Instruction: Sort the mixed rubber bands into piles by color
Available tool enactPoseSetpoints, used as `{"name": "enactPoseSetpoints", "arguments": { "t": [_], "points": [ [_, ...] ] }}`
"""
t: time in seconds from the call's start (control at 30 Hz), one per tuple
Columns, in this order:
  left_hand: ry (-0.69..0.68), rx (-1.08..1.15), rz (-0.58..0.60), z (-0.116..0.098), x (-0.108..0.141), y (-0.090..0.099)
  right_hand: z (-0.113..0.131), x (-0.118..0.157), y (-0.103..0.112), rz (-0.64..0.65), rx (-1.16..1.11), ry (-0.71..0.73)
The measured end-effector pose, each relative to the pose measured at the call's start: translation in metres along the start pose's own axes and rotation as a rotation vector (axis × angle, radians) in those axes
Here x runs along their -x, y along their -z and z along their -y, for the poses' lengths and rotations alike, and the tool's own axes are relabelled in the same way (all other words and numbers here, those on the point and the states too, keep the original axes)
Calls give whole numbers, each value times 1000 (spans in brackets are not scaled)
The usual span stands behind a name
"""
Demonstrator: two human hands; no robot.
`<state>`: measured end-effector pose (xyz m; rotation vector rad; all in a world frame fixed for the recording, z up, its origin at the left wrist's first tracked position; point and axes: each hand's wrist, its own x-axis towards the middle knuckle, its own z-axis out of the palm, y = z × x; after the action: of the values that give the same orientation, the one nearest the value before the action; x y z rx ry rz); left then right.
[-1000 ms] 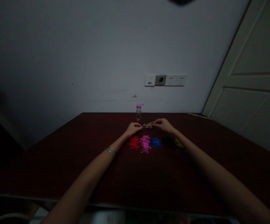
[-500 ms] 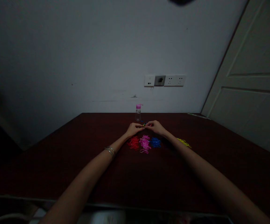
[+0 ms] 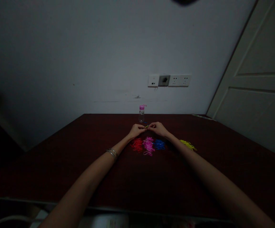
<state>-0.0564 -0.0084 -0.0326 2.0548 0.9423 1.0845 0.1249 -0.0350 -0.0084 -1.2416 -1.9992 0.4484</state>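
Observation:
My left hand (image 3: 136,130) and my right hand (image 3: 158,129) meet above the far middle of the table, fingertips pinched close together. Between them is a small yellow rubber band (image 3: 146,126), with the fingertips of both hands closed on it; its finer shape is too small and dark to make out. Just nearer to me lie loose piles of rubber bands: red ones (image 3: 137,144) by my left wrist, pink ones (image 3: 148,146) in the middle and blue ones (image 3: 159,144) beside my right wrist. Yellow bands (image 3: 188,145) lie partly behind my right forearm.
A clear bottle with a pink cap (image 3: 141,114) stands beyond my hands near the wall. The dark red table (image 3: 128,186) reaches back to the wall, which carries a row of sockets (image 3: 169,80). A pale door (image 3: 258,95) is at the right.
My view has shifted slightly. Both hands stay together at nearly the same spot, with small finger movements around the yellow rubber band.

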Motion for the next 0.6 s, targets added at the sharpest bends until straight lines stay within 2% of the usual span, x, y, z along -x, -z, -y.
{"name": "enactPoseSetpoints", "arguments": {
  "t": [0.27, 0.6],
  "points": [
    [80, 27, -24, -1, 0, 1, -6, 9, 16, -39, -56, -76],
    [59, 31, -37, 4, -2, 2, -33, 36, 51, -140, -55, -144]
  ]
}}
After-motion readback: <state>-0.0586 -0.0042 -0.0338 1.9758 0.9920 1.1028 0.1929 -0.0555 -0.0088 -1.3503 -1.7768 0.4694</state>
